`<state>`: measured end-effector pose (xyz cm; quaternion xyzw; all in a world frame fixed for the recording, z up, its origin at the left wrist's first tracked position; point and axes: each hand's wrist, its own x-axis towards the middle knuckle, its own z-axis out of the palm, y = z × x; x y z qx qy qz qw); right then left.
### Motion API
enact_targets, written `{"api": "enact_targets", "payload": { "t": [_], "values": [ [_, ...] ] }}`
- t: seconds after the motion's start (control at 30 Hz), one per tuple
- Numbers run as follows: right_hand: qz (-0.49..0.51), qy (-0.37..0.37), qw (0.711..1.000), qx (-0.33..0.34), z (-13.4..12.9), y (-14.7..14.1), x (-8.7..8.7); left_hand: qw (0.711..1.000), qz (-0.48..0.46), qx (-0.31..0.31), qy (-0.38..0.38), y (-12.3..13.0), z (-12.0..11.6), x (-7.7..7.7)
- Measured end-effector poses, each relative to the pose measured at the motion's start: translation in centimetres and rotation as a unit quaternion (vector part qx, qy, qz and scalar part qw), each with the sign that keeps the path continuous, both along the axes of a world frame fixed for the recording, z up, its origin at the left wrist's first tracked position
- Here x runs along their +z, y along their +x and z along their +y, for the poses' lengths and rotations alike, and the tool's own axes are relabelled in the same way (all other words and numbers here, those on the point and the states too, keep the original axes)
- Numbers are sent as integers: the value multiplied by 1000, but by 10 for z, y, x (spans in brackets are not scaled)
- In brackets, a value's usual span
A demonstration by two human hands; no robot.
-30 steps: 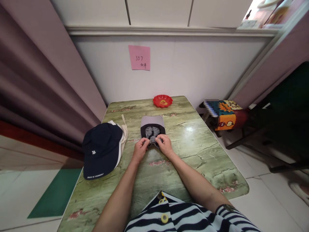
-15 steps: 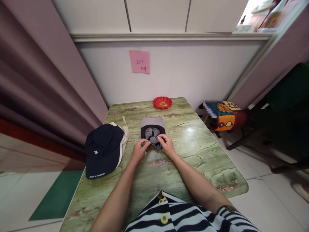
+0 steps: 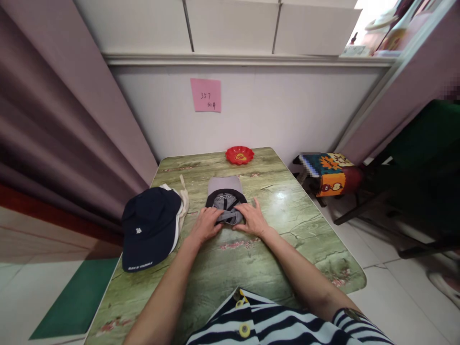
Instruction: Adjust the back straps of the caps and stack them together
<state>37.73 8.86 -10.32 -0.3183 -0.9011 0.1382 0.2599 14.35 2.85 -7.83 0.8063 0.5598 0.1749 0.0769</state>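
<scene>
A grey cap (image 3: 225,184) lies upside down on the table, its brim toward the wall and its dark inside showing. My left hand (image 3: 207,223) grips the cap's near left edge, fingers over the rim. My right hand (image 3: 253,218) holds the near right edge between thumb and fingers, with one finger raised. At the left edge of the table, a navy cap (image 3: 153,220) with small white lettering rests on lighter caps, and a beige strap sticks out behind it.
The green patterned table (image 3: 287,239) has a red scalloped dish (image 3: 239,155) near its far edge. A pink note (image 3: 206,95) is on the wall. To the right stands a stool (image 3: 332,175) with a colourful cover; purple curtains hang at both sides.
Both hands have shifted from pinching the cap's near strap to holding its sides. The right hand's fingers have spread, and the cap's opening looks rounder.
</scene>
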Motion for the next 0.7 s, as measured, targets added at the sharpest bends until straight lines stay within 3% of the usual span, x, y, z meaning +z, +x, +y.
{"api": "enact_targets", "payload": {
  "t": [0.17,0.43,0.6,0.7],
  "values": [
    [-7,0,1000,-7,-1,10,-2,999,35,14,0,-9,-10,9],
    [-18,7,1000,-6,-1,9,-7,999,27,27,-13,-11,-17,2],
    [-3,44,999,3,-8,9,-3,998,-15,21,57,-15,-26,1],
    [-8,53,998,30,-13,4,-1,998,-10,20,61,-17,-29,-2]
  ]
}}
